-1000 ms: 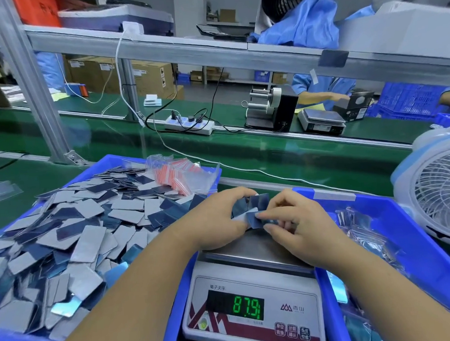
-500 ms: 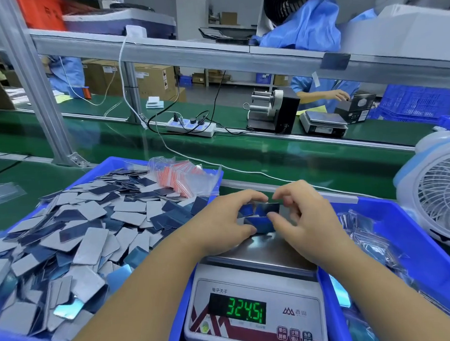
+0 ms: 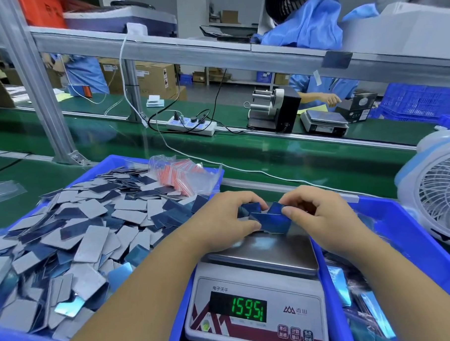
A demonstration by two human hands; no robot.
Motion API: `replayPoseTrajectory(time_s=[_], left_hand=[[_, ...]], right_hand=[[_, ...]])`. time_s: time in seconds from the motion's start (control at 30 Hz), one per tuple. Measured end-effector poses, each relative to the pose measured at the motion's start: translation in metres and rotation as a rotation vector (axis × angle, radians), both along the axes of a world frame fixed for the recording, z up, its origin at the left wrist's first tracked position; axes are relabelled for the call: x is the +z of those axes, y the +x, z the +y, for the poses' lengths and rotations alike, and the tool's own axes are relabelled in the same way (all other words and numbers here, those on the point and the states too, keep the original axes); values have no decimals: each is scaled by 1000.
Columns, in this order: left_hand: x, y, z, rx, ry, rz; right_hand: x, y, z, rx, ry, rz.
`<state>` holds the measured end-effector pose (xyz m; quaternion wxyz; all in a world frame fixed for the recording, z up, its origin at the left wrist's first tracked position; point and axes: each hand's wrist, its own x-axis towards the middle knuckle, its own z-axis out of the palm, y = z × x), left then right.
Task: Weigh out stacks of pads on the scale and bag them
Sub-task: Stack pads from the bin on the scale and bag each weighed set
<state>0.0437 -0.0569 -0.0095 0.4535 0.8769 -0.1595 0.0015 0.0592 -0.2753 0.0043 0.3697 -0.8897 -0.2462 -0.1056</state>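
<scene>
both hands met over the steel pan of the white electronic scale (image 3: 261, 253): my left hand (image 3: 227, 221) and right hand (image 3: 316, 215) pinched a small stack of dark blue rectangular pads (image 3: 268, 220). squaring edges lightly, without leaning on the pan, would keep the green reading honest.

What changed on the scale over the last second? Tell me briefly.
The scale readout went from 87.9 to 324.5 to 159.5. Both the left hand and the right hand kept gripping the blue pads over the pan. Bins unchanged.
</scene>
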Motion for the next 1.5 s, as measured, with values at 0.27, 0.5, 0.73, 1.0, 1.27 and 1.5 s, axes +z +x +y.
replayPoseTrajectory(time_s=[0.27, 0.5, 0.73, 1.0, 1.27, 1.5], left_hand=[[2, 2, 6, 23, -21, 29], [0, -2, -5, -26, -97, -30], [0, 0, -4, -7, 6, -96], [0, 2, -4, -35, 112, -105], [-2, 1, -5, -40, 22, -60], [-2, 3, -6, -42, 17, -11]], right_hand=[[11, 5, -19, -80, 360, 169], [-5, 13, 10, -304, 843, 532], [-12, 9, 20, -263, 609, 675], [-7, 4, 26, -243, 403, 652], [-5, -3, 26, -180, 128, 418], [0, -10, 21, 67, -1, 251]])
